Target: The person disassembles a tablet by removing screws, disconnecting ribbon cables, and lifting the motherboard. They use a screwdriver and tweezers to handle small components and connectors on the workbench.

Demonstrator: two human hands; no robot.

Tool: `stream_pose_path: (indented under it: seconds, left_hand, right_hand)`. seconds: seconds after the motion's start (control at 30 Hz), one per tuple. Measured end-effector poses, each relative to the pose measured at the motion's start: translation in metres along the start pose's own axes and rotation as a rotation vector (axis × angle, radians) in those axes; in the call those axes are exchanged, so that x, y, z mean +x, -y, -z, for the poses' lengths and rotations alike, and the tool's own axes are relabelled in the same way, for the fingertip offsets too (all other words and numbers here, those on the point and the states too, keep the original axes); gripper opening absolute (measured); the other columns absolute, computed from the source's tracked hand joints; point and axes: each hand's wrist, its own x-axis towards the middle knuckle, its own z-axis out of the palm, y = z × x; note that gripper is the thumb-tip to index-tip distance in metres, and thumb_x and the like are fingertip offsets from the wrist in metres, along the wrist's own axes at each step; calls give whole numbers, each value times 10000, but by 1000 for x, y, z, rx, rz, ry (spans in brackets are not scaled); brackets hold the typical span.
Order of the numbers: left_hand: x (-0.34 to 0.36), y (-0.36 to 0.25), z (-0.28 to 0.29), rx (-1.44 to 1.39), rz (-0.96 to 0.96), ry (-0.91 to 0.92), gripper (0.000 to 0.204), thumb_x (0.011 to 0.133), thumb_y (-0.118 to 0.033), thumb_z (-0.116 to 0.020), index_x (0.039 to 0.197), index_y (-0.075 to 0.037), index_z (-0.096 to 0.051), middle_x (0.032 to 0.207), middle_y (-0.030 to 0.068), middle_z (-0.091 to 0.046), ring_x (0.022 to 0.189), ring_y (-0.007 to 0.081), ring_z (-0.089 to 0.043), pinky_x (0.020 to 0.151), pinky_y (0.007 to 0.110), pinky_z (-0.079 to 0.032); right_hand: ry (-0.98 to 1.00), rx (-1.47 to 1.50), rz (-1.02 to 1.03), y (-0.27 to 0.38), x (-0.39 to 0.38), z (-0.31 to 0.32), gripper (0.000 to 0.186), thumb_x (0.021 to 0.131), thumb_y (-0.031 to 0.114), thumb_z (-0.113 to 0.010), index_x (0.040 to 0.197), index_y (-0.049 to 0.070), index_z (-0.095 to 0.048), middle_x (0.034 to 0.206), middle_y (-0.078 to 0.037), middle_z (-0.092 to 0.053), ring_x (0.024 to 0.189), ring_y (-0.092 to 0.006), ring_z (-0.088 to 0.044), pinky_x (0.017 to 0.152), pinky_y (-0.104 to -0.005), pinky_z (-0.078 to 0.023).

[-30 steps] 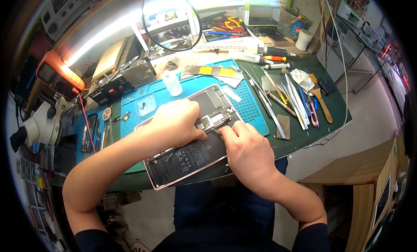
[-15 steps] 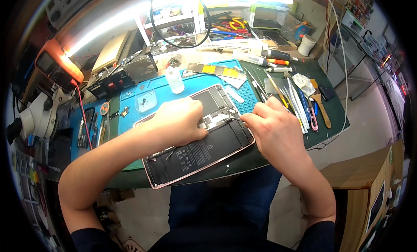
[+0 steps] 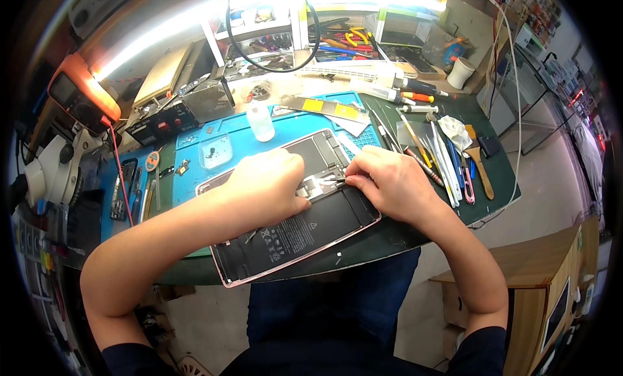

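Observation:
An opened tablet (image 3: 289,236) with a pink-edged frame and black battery packs lies at a slant near the bench's front edge. My left hand (image 3: 272,180) rests on its middle, fingers curled and thumb pressed down beside a silvery board section (image 3: 317,186). Whatever that hand may hold is hidden. From the right, my right hand (image 3: 389,181) pinches a thin, dark, pointed tool (image 3: 339,179), its tip over the silvery section. A short grey sliver (image 3: 251,235) shows below my left forearm on the tablet.
Behind the tablet a white bottle (image 3: 260,121) and a clear tray (image 3: 215,151) stand on a blue mat (image 3: 240,142). Tools, including a wooden-handled brush (image 3: 481,171), lie at the right. An orange multimeter (image 3: 81,94) and a microscope (image 3: 58,171) are at the left.
My right hand has moved left and slightly up, closer to my left hand, bringing the tool further over the board. My left hand stays in place on the tablet. The view has shifted slightly.

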Motion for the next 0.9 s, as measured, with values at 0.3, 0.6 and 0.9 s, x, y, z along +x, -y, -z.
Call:
stream_pose_path:
  seconds: [0.3, 0.6, 0.9]
  left_hand:
    - [6, -3, 6, 28, 18, 51, 475, 875, -386, -894, 1117, -21, -710, 1116, 178, -731, 1126, 365, -710, 975, 461, -563]
    - [13, -5, 13, 48, 15, 109, 482, 861, -390, -862, 1087, 16, -736, 1083, 204, -760, 1083, 375, -743, 929, 464, -589]
    - [19, 2, 17, -13, 18, 204, 494, 864, -405, -859, 1117, -9, -708, 1086, 175, -754, 1076, 366, -732, 938, 449, -579]
  right_hand:
    - [-140, -133, 152, 9, -1, -2, 115, 955, 158, -760, 931, 88, -672, 885, -59, -662, 861, -282, -730, 704, -409, -575]
    - [-33, -142, 23, 15, -2, 6, 92, 953, 163, -793, 965, 104, -723, 925, -54, -708, 836, -285, -736, 704, -402, -570]
    - [-7, -84, -162, 2, -9, 43, 98, 986, 221, -778, 1007, 126, -771, 941, -76, -742, 882, -306, -741, 787, -434, -571]
